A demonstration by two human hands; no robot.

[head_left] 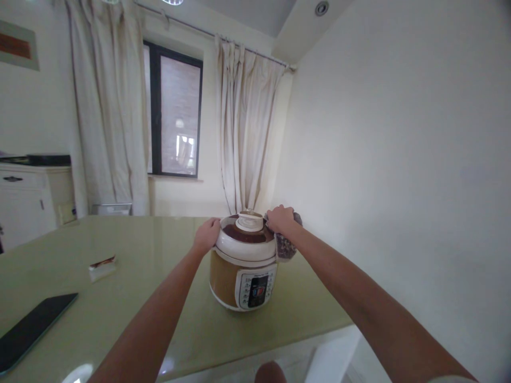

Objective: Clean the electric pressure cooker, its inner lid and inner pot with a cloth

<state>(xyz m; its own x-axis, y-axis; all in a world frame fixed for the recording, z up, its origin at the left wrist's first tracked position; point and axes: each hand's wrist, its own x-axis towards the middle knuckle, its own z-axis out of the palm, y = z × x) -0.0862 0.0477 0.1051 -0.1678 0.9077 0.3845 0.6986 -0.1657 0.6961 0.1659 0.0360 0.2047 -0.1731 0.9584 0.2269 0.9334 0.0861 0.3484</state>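
An electric pressure cooker [225,276] with a white and brown lid and a gold-brown body stands upright on the table. Its front carries a control panel [258,290] with a dark display. My left hand [207,235] grips the left edge of the cooker's lid [247,250], fingers curled over the far side and partly hidden. On the opposite side, my right hand [280,219] is closed on a patterned grey-brown cloth [286,249] and presses it against the lid's right edge. The cloth hangs down beside the cooker.
The pale green glossy table [159,250] has a near edge just in front of me. A dark flat slab [35,327] lies at the left, with a small white packet [102,267] beyond it. A white wall [399,159] rises at the right; a white cabinet [27,197] stands far left.
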